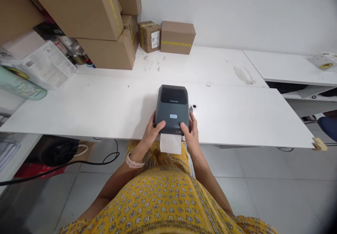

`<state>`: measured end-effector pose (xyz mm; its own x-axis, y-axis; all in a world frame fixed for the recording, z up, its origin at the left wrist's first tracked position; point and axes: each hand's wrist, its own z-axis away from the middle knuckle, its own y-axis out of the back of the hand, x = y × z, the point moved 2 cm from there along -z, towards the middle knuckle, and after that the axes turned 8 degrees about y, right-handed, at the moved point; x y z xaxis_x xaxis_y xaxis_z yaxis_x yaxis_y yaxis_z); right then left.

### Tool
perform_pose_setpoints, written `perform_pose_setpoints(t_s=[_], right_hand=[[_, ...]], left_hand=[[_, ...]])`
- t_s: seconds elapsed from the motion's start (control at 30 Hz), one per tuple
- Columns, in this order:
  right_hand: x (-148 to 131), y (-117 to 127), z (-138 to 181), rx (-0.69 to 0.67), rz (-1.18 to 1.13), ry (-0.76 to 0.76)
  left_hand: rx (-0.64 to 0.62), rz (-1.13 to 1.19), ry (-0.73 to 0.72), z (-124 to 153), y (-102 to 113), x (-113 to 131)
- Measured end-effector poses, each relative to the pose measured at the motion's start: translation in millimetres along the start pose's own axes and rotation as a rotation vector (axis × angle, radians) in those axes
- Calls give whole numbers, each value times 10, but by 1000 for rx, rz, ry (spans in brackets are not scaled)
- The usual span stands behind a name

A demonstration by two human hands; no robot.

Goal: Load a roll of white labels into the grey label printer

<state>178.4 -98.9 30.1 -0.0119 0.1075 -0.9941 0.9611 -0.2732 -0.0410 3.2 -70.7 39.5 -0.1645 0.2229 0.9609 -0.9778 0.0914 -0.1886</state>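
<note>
Gripping a dark grey label printer point(172, 109) from both sides, at near edge of white tabletop point(237, 118). Clamped on its left front corner with left hand point(152, 131), on its right front corner with right hand point(192, 135); hands apart, with printer in between. Resting thumbs point(160, 124) on the top face, fingers point(194, 121) along the flanks. Pale rectangular button point(173, 116) on top, glossy dark window point(173, 94) at far end; lettering too small to read. White paper strip point(170, 145) out of printer's front, past table edge, above lap. Just beside right flank, near right fingertips: small white roll point(191, 109) with dark core.

Wearing pink-strapped watch point(134, 163) on left wrist, yellow floral garment point(158, 199). At back, by white wall point(237, 12): two taped cartons point(177, 37) side by side, smaller one with shipping label point(155, 39). Farther left: stacked cardboard boxes point(105, 53), then white box point(46, 65) with avocado print, mint-green bottle point(23, 81). Far right: another avocado-print box point(326, 63). Below, at left: black cable point(65, 164) over grey floor tiles point(231, 160).
</note>
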Motion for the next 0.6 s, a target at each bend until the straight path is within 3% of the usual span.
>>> perform_pose_setpoints(t_s=[0.13,0.3,0.4,0.47,0.6], right_hand=[[43,-11,7,-43,-6,-91],[47,-52,23,21,10,6],[70,-41,12,5,11,17],[86,-21,5,-27,1,-4],[113,6,11,-49,-15,-28]], left_hand=[[62,-11,-16,13,-3,-94],[148,-57,-75,-53,-16,-132],[123,-80,-58,-27,1,-105],[136,-132,-37,100,36,-101],[343,-265,-5,531,138,-216]])
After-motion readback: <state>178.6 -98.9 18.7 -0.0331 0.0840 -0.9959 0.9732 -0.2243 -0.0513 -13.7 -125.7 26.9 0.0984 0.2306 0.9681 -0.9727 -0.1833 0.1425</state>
